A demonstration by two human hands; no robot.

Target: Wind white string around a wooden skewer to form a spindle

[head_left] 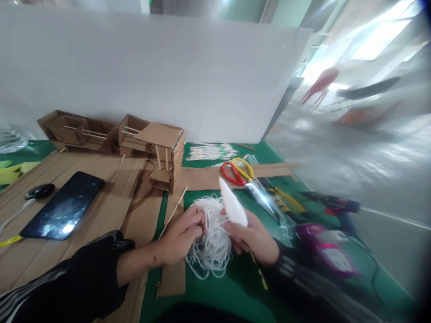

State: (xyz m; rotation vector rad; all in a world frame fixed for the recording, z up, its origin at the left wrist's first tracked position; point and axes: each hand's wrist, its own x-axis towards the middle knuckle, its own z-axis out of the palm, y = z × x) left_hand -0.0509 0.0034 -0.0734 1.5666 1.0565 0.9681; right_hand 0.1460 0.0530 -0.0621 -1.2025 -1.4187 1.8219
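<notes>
Head view: a loose heap of white cord (pixel 210 253) lies on the green worktop (pixel 202 305), between the person's two hands. At its left edge, the left hand (pixel 183 235) has its fingers curled in against the strands; whether they pinch one, I cannot tell. To the heap's right, the right hand (pixel 254 235) has its fingers closed around the lower end of a tapered white bundle (pixel 232 204), tip upward, with cord near its base.

The likeliest trouble, I judge, is tangling: the heap is a mass of crossing loops, so a pull on one strand could cinch others into a knot or drag up a whole clump. Uneven tension between the hands could leave slack, or make the bundle slip and tilt in the right fingers.

Loops could also snag on nearby things. Left of the heap, a thin wooden stick (pixel 173 213) slants close to the left wrist. Beyond the heap, to its upper right, lie scissors (pixel 261 197) with red and yellow handles; a loop swept against the blades might catch or fray. The cardboard model (pixel 175 157) stands beyond the heap, to its upper left, where a wide arm swing could knock it.
</notes>
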